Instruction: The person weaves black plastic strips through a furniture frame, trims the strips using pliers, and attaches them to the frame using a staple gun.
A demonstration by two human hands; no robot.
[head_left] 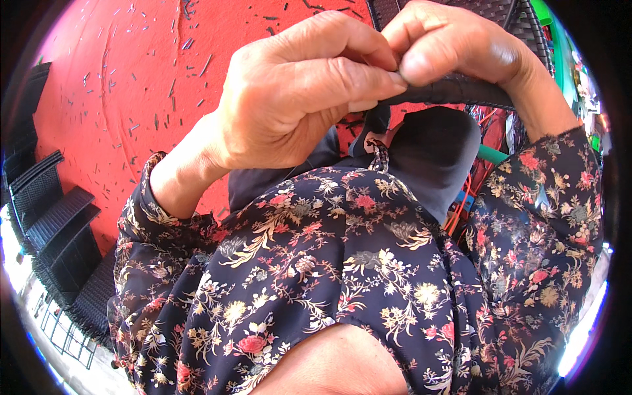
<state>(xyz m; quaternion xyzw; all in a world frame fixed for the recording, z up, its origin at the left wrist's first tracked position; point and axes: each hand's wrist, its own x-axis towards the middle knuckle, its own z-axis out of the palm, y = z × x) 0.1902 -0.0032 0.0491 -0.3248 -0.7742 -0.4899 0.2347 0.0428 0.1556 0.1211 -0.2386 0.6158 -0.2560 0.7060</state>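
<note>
My left hand (283,92) is raised in front of me, its thumb and fingertips pressed together in a pinch. Against those fingertips sits the thumb of my right hand (454,46), whose fingers are curled. Whatever the two pinches hold is too small or too hidden to make out. Just beyond and below my right hand is a dark woven wicker piece (526,29), with a thick wrapped edge (454,92) running above my knee. My hands cover part of it.
Short dark strip scraps (187,45) litter the red floor (138,85). Black woven wicker pieces (56,210) are stacked at the left. Orange-red strands (464,197) hang beside my leg at the right, near a green bar (492,155).
</note>
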